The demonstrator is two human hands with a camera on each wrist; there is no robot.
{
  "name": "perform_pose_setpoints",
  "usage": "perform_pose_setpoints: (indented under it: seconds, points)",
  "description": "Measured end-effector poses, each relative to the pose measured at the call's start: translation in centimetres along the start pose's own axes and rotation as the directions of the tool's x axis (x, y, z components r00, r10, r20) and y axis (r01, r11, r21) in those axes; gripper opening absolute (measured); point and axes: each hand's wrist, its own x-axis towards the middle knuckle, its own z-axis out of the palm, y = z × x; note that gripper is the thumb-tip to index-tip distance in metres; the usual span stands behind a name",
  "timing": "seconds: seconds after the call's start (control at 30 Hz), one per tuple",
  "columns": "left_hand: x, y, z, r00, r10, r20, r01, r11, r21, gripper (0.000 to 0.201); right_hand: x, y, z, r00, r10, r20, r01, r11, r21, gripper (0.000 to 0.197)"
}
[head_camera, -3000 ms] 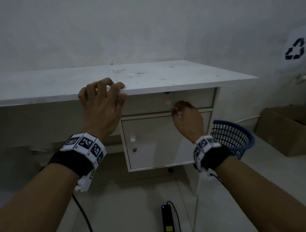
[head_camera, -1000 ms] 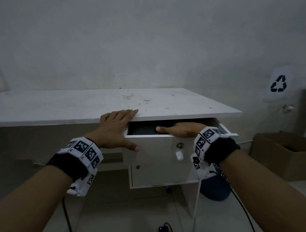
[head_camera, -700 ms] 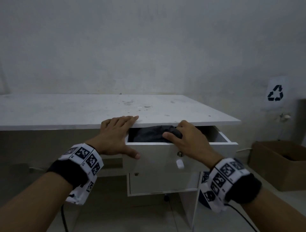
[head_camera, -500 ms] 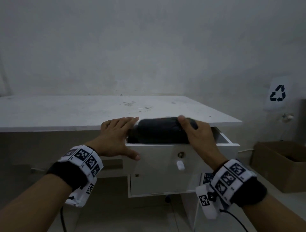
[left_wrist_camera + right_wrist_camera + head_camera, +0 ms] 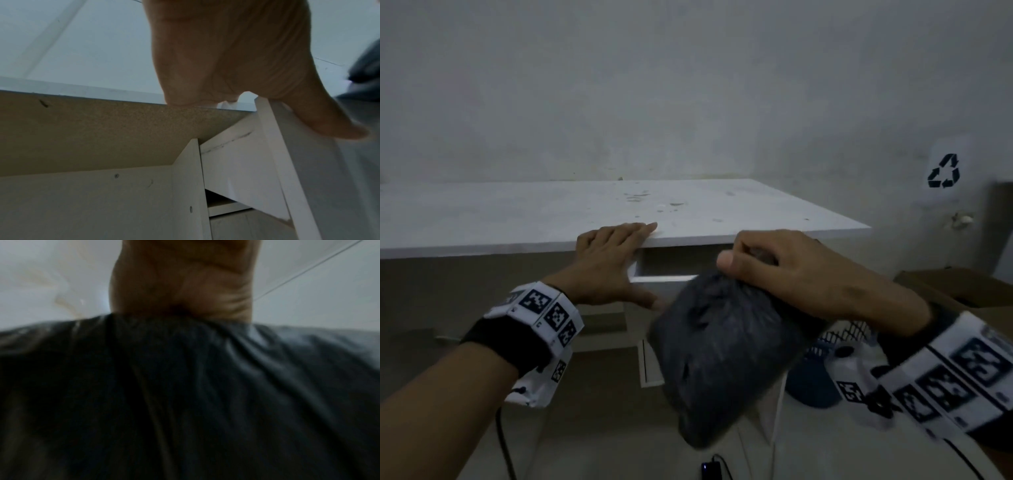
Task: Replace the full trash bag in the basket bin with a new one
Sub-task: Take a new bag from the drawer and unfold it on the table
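Now lifted clear of the drawer (image 5: 664,270): bag bundle (image 5: 722,359), clenched in right hand (image 5: 791,270); left hand (image 5: 609,267) flat, bracing desk (image 5: 517,219).

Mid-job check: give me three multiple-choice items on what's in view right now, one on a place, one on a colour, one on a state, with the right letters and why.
1. Where does the left hand rest?
A. on the desk edge beside the drawer
B. inside the basket bin
C. on the cardboard box

2. What colour is the bundle of trash bags held by the right hand?
A. white
B. black
C. blue

3. What state is the drawer in?
A. shut
B. pulled open
C. taken out onto the floor

Answers: 1 A, its fingers lie flat on the desktop edge; 2 B, the plastic looks black in the head and right wrist views; 3 B, its front stands out from under the desktop.
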Motion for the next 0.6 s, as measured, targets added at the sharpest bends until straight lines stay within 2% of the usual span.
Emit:
perform_pose_setpoints:
  seconds: [0.1,0.23,0.3,0.37,0.47,0.6]
  points:
    - [0.0,0.0,0.1,1.000,-0.012,-0.010,0.012,1.000,0.013,0.140,-1.5,-0.3,0.9,0.973,0.104,0.204,-0.065,0.980,-0.189,0.060]
    - [0.1,0.0,0.1,1.000,-0.016,-0.021,0.016,1.000,0.011,0.139,-1.6,2.7,3.7,0.927,0.266,0.263,-0.173,0.928,-0.329,0.057]
    - [0.1,-0.1,0.1,1.000,-0.017,-0.026,0.017,1.000,0.010,0.138,-1.6,4.4,5.4,0.922,0.323,0.214,-0.237,0.907,-0.347,0.058]
    - [0.1,-0.2,0.0,0.999,-0.018,-0.031,0.018,1.000,0.002,0.136,-1.6,5.4,7.2,0.943,0.313,0.111,-0.240,0.873,-0.424,0.051]
    - [0.0,-0.2,-0.2,0.999,-0.017,-0.029,0.016,1.000,-0.025,0.131,-1.5,5.9,9.7,0.979,0.193,-0.067,-0.193,0.764,-0.615,0.045]
    - [0.0,-0.3,-0.2,0.998,-0.020,-0.061,0.016,0.998,-0.058,0.121,-1.2,6.6,10.6,0.974,0.071,-0.216,-0.185,0.801,-0.570,0.037]
